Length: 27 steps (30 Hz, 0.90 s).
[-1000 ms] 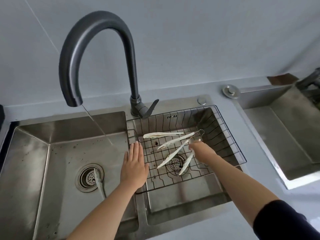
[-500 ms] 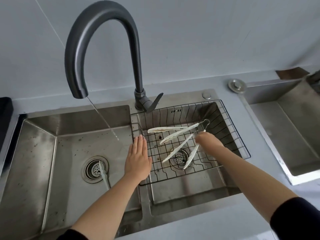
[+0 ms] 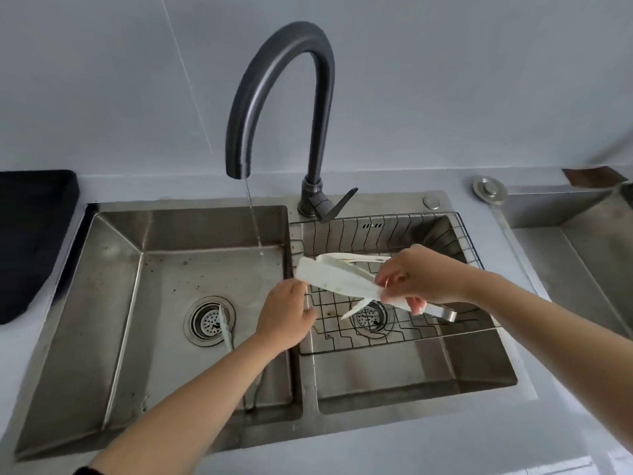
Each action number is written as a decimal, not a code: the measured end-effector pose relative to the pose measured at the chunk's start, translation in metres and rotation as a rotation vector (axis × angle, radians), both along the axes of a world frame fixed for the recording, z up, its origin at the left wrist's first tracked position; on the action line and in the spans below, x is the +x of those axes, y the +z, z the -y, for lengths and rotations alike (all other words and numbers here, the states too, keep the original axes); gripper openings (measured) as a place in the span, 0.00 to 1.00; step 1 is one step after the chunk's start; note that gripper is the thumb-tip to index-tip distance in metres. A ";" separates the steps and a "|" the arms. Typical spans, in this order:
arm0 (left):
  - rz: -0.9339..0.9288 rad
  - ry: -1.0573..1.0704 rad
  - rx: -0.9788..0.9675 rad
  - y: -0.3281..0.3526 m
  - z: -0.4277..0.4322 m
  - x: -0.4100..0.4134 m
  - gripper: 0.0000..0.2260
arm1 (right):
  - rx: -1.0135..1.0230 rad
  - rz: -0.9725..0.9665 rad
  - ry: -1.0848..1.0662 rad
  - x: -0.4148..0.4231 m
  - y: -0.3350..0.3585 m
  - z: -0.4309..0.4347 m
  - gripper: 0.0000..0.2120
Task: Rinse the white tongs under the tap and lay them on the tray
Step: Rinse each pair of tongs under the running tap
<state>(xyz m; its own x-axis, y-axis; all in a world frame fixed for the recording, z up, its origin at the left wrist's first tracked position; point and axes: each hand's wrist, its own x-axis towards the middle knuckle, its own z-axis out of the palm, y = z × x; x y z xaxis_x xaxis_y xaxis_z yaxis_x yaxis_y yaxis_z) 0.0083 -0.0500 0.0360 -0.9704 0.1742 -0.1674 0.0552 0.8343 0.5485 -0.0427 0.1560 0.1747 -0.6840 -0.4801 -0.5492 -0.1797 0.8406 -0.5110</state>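
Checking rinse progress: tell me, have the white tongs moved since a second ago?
Yes. The white tongs, held by the right hand, have risen off the wire rack, toward the water stream.

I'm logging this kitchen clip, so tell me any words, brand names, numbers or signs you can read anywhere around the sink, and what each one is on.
No readable text in this view.
The tap, white tongs and wire tray show no label or brand.
The small dark marks on the right basin's back wall look like slots, not letters.
The black mat at the left edge is plain.
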 end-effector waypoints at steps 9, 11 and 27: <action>0.850 -0.296 0.236 0.054 0.089 0.037 0.09 | -0.313 0.559 -0.079 -0.007 -0.007 0.105 0.05; 0.850 -0.208 0.476 0.064 0.105 0.038 0.11 | -0.373 0.662 -0.165 -0.008 -0.021 0.128 0.07; 0.568 0.487 1.063 0.044 0.081 -0.033 0.04 | -0.658 0.758 -0.897 -0.030 -0.081 0.174 0.07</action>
